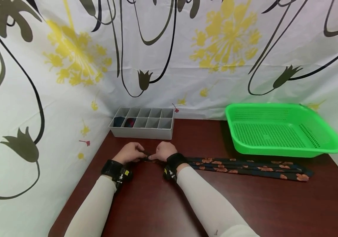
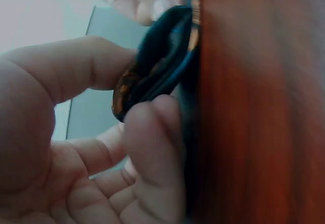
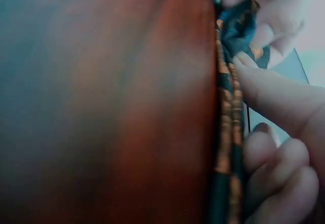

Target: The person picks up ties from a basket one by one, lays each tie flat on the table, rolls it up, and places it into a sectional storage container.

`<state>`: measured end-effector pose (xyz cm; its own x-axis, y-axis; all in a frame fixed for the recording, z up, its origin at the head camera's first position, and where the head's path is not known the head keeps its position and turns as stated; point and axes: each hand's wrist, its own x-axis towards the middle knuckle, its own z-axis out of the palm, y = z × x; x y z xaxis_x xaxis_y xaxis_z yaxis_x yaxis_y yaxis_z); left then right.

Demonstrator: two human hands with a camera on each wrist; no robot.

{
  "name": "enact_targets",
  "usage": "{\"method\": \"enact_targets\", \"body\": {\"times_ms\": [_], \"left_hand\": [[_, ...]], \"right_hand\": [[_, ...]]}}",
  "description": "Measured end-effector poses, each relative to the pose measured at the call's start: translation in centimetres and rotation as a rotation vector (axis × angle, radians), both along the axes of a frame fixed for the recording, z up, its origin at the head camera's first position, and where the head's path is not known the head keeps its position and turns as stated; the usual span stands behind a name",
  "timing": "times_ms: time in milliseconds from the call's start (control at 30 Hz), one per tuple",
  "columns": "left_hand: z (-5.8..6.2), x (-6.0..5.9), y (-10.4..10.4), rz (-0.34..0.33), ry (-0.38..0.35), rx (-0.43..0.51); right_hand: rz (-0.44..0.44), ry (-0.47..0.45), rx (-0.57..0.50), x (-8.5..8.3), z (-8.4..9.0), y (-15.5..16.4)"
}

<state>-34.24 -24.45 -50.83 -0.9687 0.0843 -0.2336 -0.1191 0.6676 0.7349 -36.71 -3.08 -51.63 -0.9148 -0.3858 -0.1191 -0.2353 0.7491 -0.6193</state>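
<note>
A dark necktie (image 1: 265,169) with orange flowers lies stretched across the table in several long, narrow layers. At its left end, my left hand (image 1: 129,153) pinches a folded loop of the necktie (image 2: 165,79) between thumb and fingers. Beside it, my right hand (image 1: 166,150) holds the layers just right of that loop. In the right wrist view, the right thumb (image 3: 269,89) presses the necktie (image 3: 225,137) near the loop, and the other fingers curl alongside. The left hand's far fingers are partly hidden behind the fabric.
Behind the hands stands a grey divided box (image 1: 142,133) with dark and red fabric items in two compartments. A green plastic basket (image 1: 281,150) sits at the back right, just behind the necktie. Patterned white cloth (image 1: 163,95) hangs around the brown table (image 1: 157,204).
</note>
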Motion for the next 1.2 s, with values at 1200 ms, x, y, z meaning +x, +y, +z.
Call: {"method": "enact_targets", "body": {"times_ms": [1200], "left_hand": [[1.7,1.4,5.0,-0.136,0.172,-0.119]], "right_hand": [[0.092,-0.325,-0.341,0.7,1.8,4.1]]}}
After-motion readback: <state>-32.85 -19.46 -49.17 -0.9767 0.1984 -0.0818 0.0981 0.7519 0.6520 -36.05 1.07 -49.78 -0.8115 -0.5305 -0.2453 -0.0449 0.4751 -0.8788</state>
